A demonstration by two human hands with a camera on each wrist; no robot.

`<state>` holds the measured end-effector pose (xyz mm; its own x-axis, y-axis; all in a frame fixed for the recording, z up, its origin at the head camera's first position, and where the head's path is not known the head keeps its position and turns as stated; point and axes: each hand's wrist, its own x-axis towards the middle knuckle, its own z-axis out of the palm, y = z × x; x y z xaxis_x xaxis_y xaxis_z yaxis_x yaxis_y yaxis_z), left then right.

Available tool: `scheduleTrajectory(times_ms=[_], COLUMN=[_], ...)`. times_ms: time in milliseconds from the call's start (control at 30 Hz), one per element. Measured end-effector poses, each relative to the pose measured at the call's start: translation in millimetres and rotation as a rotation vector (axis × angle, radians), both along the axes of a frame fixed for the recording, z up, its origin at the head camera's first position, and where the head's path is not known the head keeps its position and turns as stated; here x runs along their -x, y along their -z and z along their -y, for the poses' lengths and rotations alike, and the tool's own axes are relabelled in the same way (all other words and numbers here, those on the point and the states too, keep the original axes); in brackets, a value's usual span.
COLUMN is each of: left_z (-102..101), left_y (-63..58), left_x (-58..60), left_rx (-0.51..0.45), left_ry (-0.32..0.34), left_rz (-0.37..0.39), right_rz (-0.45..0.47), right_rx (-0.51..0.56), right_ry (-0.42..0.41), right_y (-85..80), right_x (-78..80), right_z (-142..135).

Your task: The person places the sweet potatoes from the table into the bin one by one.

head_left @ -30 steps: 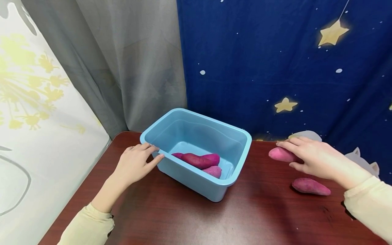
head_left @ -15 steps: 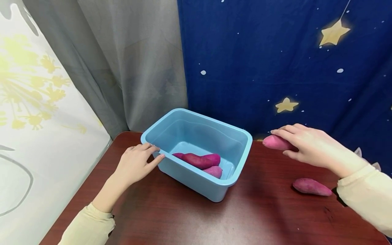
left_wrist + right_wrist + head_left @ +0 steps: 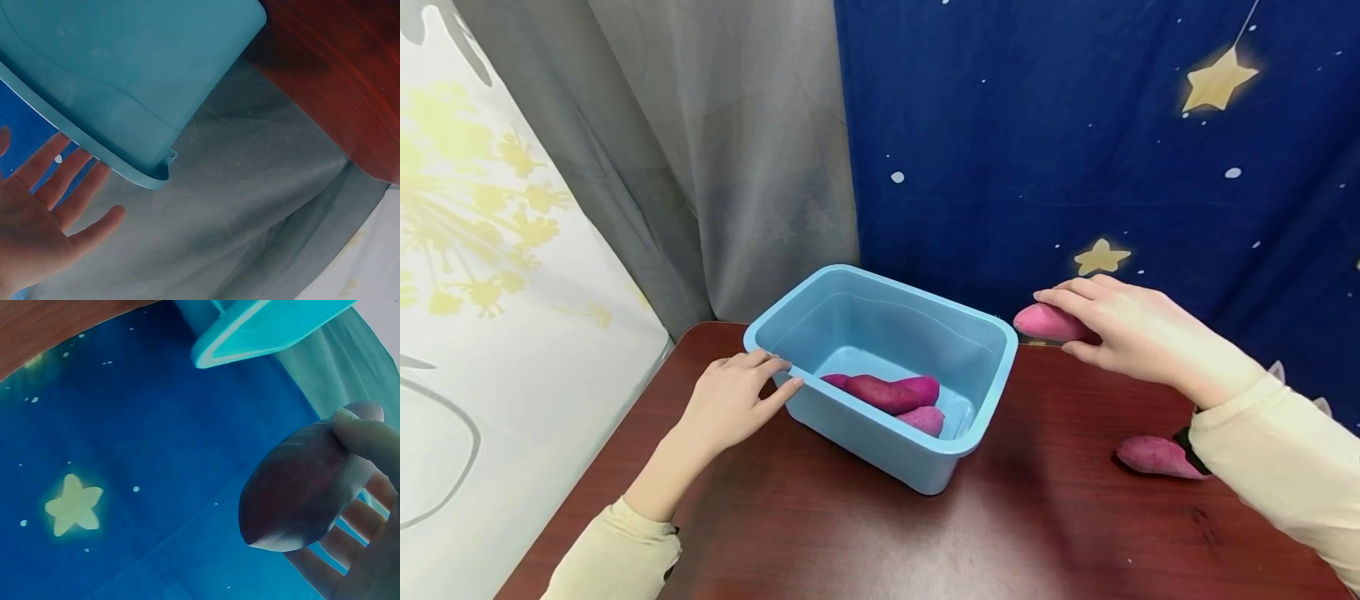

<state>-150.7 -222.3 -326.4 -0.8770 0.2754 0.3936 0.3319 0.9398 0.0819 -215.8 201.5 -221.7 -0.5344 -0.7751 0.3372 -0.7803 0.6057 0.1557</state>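
Observation:
My right hand grips a pink sweet potato in the air, just right of the blue bin. In the right wrist view, the thumb lies along one side of this sweet potato and the fingers along the other. My left hand rests with its fingertips on the bin's near left rim; the left wrist view shows its fingers extended at the rim. Inside the bin lie several sweet potatoes, partly hidden by the near wall.
Another sweet potato lies on the dark red wooden table at the right, its end partly covered by the right sleeve. Behind the table hang a grey curtain and a blue star-patterned curtain.
My right hand has lifted the sweet potato and carried it leftward, closer to the bin. The left hand and the bin have stayed in place.

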Motion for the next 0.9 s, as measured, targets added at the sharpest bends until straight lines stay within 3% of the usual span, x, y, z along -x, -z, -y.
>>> scheduleTrajectory(times_ms=[900], left_z=[0], left_y=[0.2], left_x=[0.2], left_rx=[0.0], left_ry=[-0.003], left_rz=[-0.001], right_rz=[-0.018], right_rx=[-0.03], right_ry=[-0.075], right_y=[-25.8], right_x=[11.2], right_z=[55])
